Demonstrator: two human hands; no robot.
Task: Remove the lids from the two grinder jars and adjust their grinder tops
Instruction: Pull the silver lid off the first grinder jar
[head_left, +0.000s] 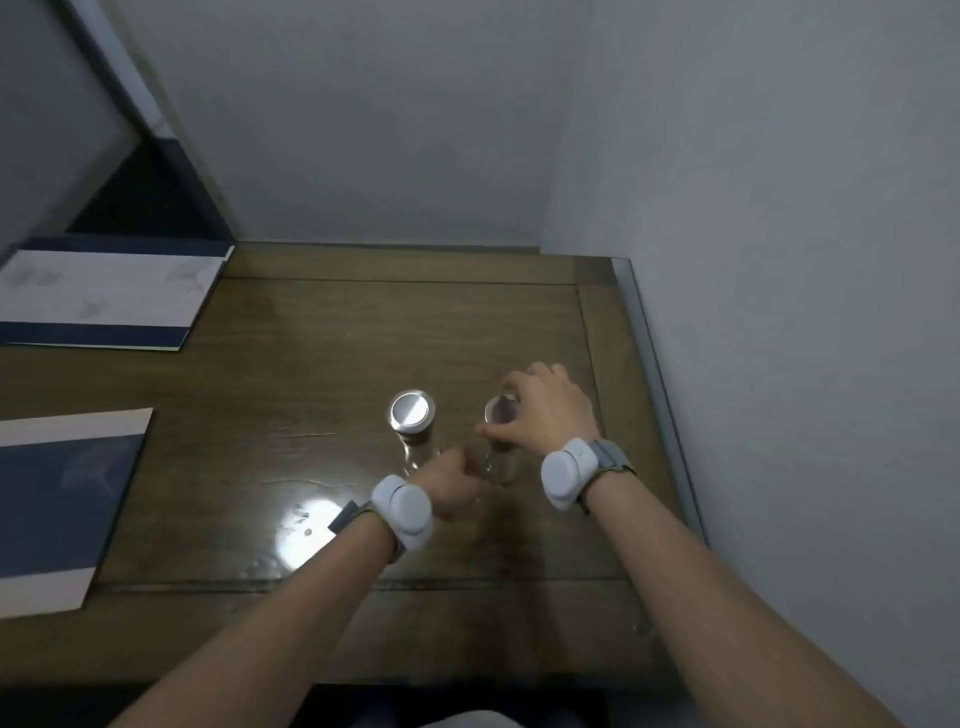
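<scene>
My right hand (545, 410) grabs the top of 1 jar (501, 457). My left hand (457, 483) holds its glass bottom. The other jar (413, 421) stands just beside it.

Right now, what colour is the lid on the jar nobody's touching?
Shiny silver lid, seen best in the head view.

From my remote seat I see a glossy, reflective wooden table (363, 332), a brushed-metal lid (412, 410) on a clear glass jar (415, 454), matt paper folders (104, 296), and smooth white plastic wrist pods (405, 512).
</scene>
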